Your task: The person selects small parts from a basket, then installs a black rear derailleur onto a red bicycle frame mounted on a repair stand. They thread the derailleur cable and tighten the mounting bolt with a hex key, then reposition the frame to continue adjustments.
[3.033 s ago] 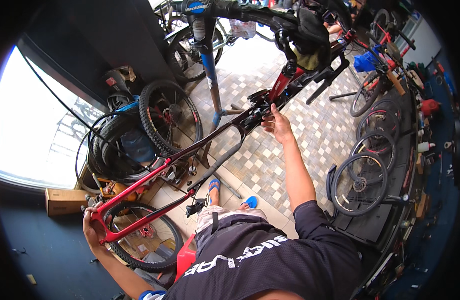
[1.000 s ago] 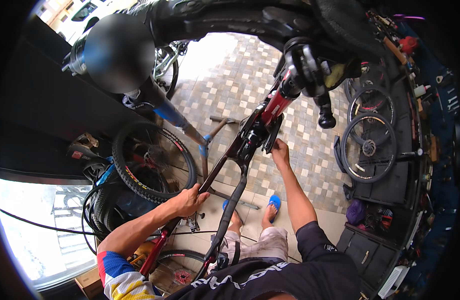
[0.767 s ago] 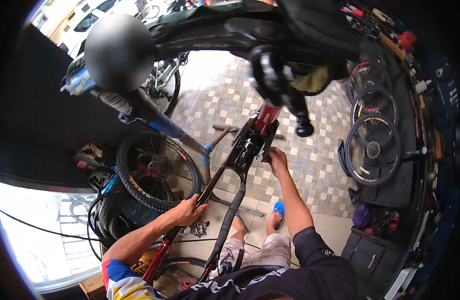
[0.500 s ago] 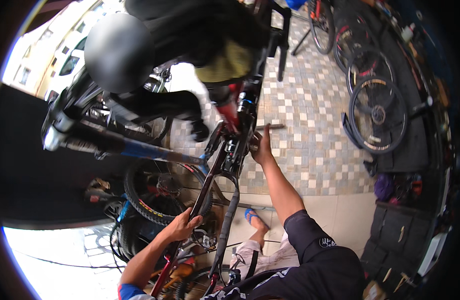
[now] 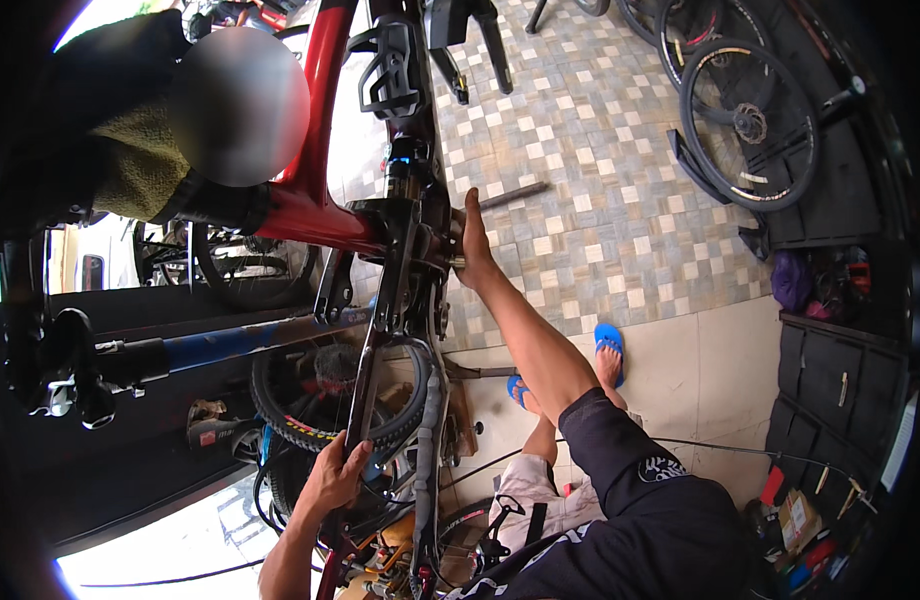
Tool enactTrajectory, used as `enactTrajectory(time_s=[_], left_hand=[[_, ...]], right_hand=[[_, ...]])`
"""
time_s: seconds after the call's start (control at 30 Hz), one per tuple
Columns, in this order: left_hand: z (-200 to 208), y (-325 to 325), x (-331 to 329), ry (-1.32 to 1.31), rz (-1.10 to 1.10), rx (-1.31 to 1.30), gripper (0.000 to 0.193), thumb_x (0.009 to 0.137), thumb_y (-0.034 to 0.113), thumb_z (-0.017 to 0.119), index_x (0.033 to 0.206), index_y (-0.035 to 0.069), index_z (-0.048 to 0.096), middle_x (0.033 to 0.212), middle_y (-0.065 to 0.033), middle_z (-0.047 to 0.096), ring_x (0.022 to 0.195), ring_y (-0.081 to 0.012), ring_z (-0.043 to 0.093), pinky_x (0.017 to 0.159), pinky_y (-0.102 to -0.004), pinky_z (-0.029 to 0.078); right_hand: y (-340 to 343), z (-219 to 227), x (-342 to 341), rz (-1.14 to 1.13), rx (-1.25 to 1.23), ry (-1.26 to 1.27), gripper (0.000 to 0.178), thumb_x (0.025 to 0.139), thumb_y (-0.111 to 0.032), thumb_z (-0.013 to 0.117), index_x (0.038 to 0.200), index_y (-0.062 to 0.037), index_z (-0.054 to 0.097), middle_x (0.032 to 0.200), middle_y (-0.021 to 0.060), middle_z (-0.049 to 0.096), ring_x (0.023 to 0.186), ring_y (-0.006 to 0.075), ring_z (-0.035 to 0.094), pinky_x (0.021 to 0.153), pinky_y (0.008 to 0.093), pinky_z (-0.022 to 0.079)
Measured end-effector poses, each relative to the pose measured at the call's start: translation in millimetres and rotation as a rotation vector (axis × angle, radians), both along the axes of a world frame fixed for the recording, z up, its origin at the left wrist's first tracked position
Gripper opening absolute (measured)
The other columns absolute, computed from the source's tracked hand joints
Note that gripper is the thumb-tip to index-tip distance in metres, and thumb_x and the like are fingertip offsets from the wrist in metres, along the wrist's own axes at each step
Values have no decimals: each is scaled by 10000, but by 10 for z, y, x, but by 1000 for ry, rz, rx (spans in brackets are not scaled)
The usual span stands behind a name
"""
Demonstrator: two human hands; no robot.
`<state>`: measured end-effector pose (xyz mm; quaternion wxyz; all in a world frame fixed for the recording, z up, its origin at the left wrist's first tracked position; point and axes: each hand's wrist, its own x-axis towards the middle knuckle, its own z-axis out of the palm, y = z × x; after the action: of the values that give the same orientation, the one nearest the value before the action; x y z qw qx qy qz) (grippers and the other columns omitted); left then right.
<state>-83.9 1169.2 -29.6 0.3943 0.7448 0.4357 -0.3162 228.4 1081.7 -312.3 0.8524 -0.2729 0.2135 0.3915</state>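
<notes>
A red and black bike frame (image 5: 330, 225) stands before me, tilted, with a bottle cage (image 5: 390, 75) and a shock (image 5: 404, 170) on it. My left hand (image 5: 332, 480) is closed around a dark thin rear tube (image 5: 361, 390). My right hand (image 5: 474, 250) is closed against the right side of the frame near the crank area, thumb pointing up. Its fingertips are hidden behind the hand and frame. A thin dark rod (image 5: 517, 195) sticks out to the right beside that thumb; where its other end sits is hidden. A grey-wrapped tube (image 5: 425, 460) runs down beside the rear tube.
At left leans another person with a dark sleeve (image 5: 70, 130), close to the frame. A blue and silver pole (image 5: 230, 347) crosses below them. A tyred wheel (image 5: 270, 400) lies under the rear tube. Loose wheels (image 5: 748, 125) lean at right. Blue sandals (image 5: 608, 340) are on the tiled floor.
The view has shifted, and the frame shows more of its red front part. The other person has moved further left. Both my hands keep their places on the frame.
</notes>
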Motion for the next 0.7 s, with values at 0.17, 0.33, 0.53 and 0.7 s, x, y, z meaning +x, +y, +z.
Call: enactTrajectory(time_s=[0.17,0.33,0.53,0.7], left_hand=[[23,31,-29,-43,98,-134,361,1028,388,595,1136,48,541,614,22,469,409,-76,450,358,-259,336],[7,96,-84,-55,99,-123,337,1026,365,605,1121,46,549,617,18,481,426,-76,450,374,-261,335],[-242,102,-235,-75,107,-49,313,1003,352,645,1042,53,562,621,23,499,453,-73,467,399,-261,344],[-500,53,-419,-107,87,-11,253,919,214,745,1016,42,586,664,32,533,556,-56,470,494,-256,385]], right_hand=[[-131,89,-111,-192,-642,-692,751,943,-647,574,1344,-14,521,1218,189,570,1100,321,570,957,420,442],[-920,266,103,304,-774,-1954,1044,629,-554,894,1476,-175,415,1367,141,478,1216,349,530,1052,471,454],[-781,476,607,537,-889,-2511,944,639,-587,834,1338,-30,532,1385,73,468,1286,268,468,1133,424,363],[-675,503,652,572,-783,-2626,801,690,-554,780,1218,20,599,1288,157,545,1304,325,469,1202,453,295]])
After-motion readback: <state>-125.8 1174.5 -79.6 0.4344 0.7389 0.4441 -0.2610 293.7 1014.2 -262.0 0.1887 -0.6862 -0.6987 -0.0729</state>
